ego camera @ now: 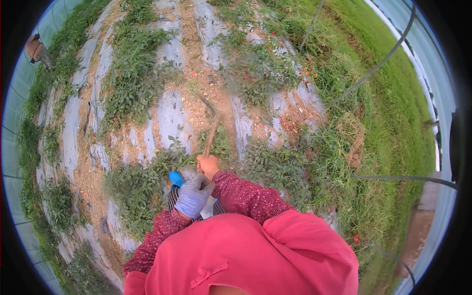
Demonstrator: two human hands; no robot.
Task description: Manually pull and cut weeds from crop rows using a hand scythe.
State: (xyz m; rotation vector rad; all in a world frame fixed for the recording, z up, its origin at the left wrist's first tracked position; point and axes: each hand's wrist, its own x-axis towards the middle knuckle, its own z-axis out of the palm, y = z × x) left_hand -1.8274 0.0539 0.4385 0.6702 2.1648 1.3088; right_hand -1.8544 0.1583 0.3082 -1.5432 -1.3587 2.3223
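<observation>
My right hand (208, 165), bare, grips the wooden handle (211, 135) of a long-handled tool in front of me. A dark, narrow metal head (208, 106) sits at its far end, over the stony soil; its exact shape is blurred. My left hand (194, 194), in a pale blue-grey work glove, is curled around the near end of the handle, just below the right. Leafy pepper plants (142, 191) stand to the left of my hands, and more low green plants (273, 162) grow to the right. A blue shoe (176, 178) shows beside the glove.
Torn grey plastic mulch (173, 118) covers the beds beside a stony soil path (193, 44). Red peppers (305, 73) hang at the upper right. Metal hoops (372, 70) rise from the grassy strip (391, 110). Another person (38, 50) is bent over at the far left.
</observation>
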